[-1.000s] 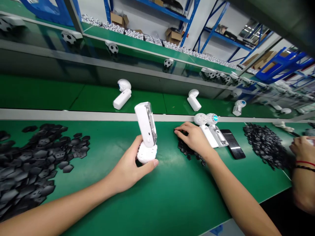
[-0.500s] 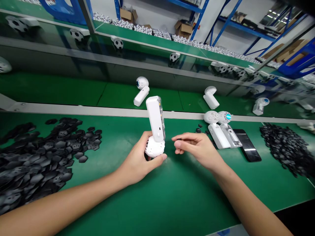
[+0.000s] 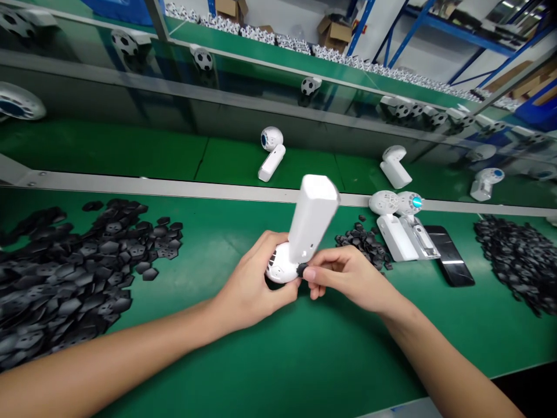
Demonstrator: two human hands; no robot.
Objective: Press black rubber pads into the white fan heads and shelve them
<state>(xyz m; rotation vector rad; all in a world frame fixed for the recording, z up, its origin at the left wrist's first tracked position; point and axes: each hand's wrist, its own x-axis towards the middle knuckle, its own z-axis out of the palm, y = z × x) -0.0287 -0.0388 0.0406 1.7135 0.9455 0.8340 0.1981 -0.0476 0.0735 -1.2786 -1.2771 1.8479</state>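
Over the green bench, my left hand (image 3: pixel 256 278) grips the round base of a white handheld fan (image 3: pixel 311 217), its long body tilted upward. Thumb and index finger of my right hand (image 3: pixel 343 276) pinch a small black plastic piece (image 3: pixel 301 269) against the right side of that round part. How far the piece sits in the part is hidden by the fingertips. Just behind my right hand lies a small pile of black pieces (image 3: pixel 363 241). Two more white units (image 3: pixel 395 238) lie side by side to the right of it.
A large heap of black pentagon pieces (image 3: pixel 73 278) covers the left; another black heap (image 3: pixel 517 261) lies far right. A black phone (image 3: pixel 451 255) rests near the two units. Behind the metal rail (image 3: pixel 174 184), more white units (image 3: pixel 272 154) lie on the green belt (image 3: pixel 152 154).
My right hand has moved left and brought the black piece against the white unit. The unit has turned in my left hand, and the view has shifted.
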